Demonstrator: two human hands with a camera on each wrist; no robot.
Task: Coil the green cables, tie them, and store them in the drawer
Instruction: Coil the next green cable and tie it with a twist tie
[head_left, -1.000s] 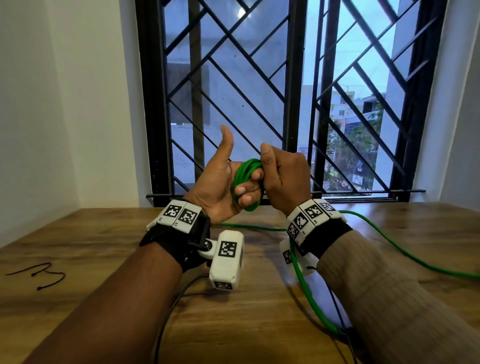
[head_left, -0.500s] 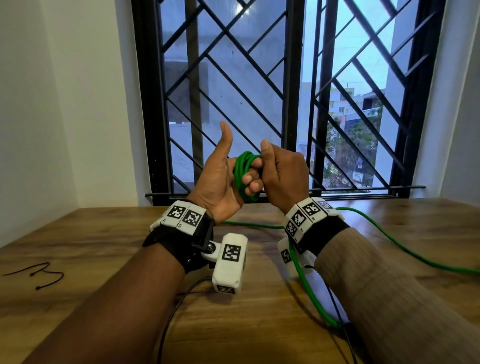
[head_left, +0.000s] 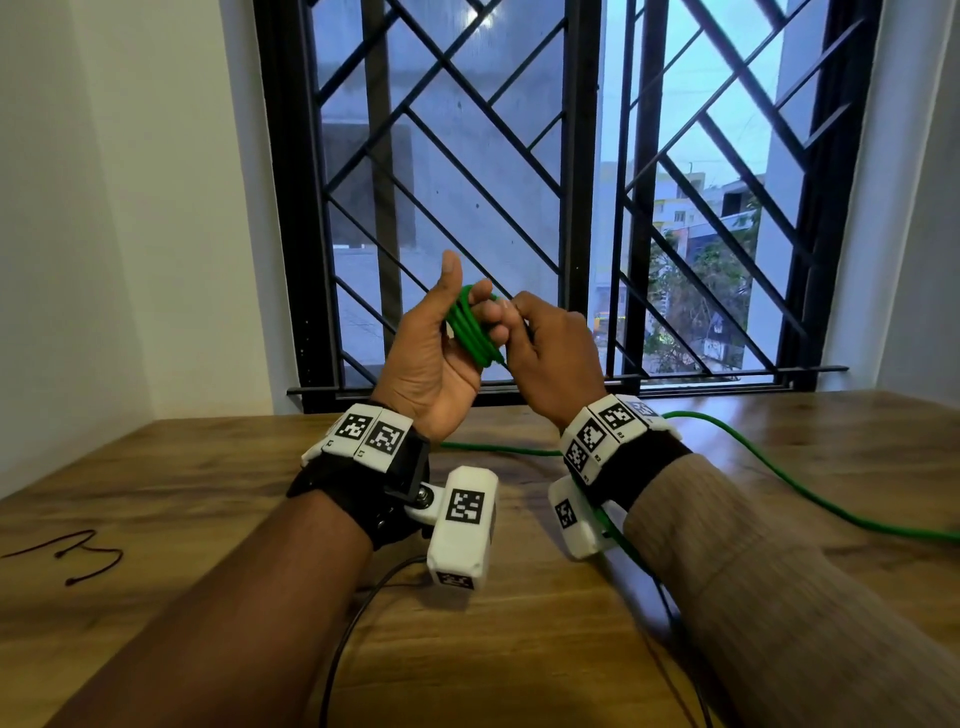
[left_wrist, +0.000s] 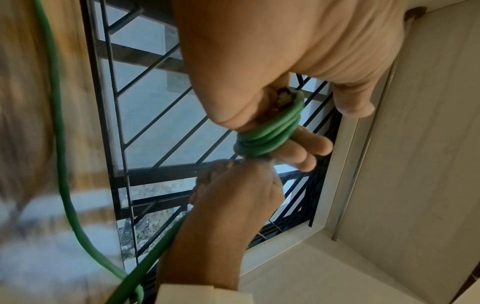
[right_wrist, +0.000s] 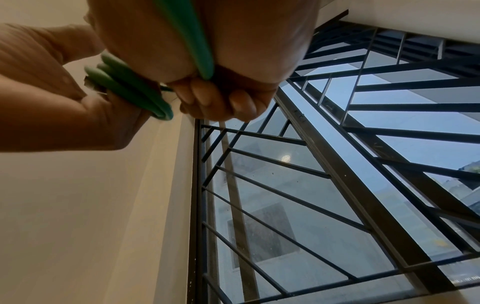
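Green cable (head_left: 470, 332) is wound in several turns around the fingers (head_left: 487, 317) of the left hand (head_left: 434, 358), thumb raised clear of the coil. That hand is grasping nothing by a curl; its fingers stand fairly straight and serve as the former for the turns. Just beside the coil, the right hand (head_left: 550, 358) is clenched on the cable's running length, which passes through its palm in the right wrist view (right_wrist: 192, 39).

From the coil outward, the unwound cable drops below the right wrist, then runs across the wooden table (head_left: 156, 493) and out of frame to the right. Well to the left of the coil, a thin dark tie (head_left: 78, 556) lies loose on the table.

Status, as judged: coiling is under way, with much cable left to wind. Tying has not begun. No drawer is in view, so storage remains outstanding.
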